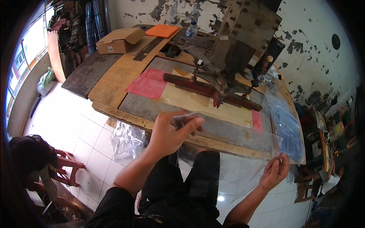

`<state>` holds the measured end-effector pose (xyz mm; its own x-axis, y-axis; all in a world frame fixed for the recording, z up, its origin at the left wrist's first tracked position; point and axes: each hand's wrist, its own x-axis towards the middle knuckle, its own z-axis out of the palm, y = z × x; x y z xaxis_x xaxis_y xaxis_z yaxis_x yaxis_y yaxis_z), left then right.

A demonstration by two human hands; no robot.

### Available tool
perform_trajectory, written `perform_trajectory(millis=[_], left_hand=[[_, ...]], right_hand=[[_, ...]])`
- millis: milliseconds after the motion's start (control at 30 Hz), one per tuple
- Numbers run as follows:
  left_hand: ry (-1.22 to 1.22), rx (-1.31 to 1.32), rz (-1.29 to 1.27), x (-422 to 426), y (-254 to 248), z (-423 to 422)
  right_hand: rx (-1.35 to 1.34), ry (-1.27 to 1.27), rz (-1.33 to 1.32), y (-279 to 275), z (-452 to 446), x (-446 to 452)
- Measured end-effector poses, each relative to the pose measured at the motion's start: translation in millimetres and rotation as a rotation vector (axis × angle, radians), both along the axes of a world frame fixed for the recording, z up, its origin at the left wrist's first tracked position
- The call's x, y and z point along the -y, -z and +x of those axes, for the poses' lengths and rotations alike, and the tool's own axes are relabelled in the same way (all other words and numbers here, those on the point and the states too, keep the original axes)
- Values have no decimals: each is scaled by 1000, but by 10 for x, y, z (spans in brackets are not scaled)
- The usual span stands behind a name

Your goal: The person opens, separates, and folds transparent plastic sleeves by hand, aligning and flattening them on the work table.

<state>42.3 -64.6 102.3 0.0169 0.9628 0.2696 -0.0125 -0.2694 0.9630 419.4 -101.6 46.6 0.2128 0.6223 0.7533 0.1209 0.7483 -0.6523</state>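
Between my two hands stretches a clear plastic sheet [239, 173], hanging over my lap at the front edge of the work table. My left hand [173, 131] is closed, thumb against fingers, on the sheet's left end. At the other end, the fingertips of my right hand [276, 171] pinch a corner. Just beyond my hands stands a heavy press [243, 45] with a long red-brown bar [213, 91]. Beneath the bar lie a cream board [186, 97] and pink sheets [147, 83] on a grey metal plate [138, 106]. The transparent sheet's exact outline is hard to see.
A stack of bluish clear plastic sheets [287, 127] lies at the table's right. Farther back are a cardboard box [114, 41], an orange pad [162, 31] and a water bottle [191, 30]. Crumpled plastic [127, 140] hangs below the front edge. A person [36, 167] sits lower left.
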Motion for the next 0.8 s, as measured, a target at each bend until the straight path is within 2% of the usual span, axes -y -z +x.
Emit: perform_trajectory(millis=[33,67,133,167,233,300,333,367,400,467,567,667,700,767,800], left_hand=[[5,0,-3,-64,42,75],[-341,7,234,-143,84,216],[-669,18,462,-135,144,337],[-666,-58,515,-35,206,354],[-393,-223,493,245,380,379],[152,-394,256,538,519,433],[313,-368,136,578,613,531],[399,-493,175,598,723,599],[372,-513,227,625,789,673],[343,-534,278,610,871,776],[398,-389,365,543,883,838],[513,16,117,550,773,874],[513,15,119,524,799,858],[834,262,-114,457,887,786],[862,333,-180,456,834,721]], right_hand=[[0,5,-3,-30,-67,11],[-130,160,-50,-70,-156,17],[-258,335,-100,-171,-184,37],[-313,401,-51,-227,-165,54],[-365,485,-1,-317,-125,123],[-368,486,177,-379,-90,209],[-376,532,203,-443,-132,181],[-385,578,227,-507,-174,154],[-376,685,281,-650,-330,127],[-338,725,328,-717,-483,160],[-282,752,250,-644,-558,203],[-245,758,211,-627,-691,221],[-231,751,206,-629,-717,221],[-196,658,225,-533,-602,293],[-1,669,302,-427,-418,281]])
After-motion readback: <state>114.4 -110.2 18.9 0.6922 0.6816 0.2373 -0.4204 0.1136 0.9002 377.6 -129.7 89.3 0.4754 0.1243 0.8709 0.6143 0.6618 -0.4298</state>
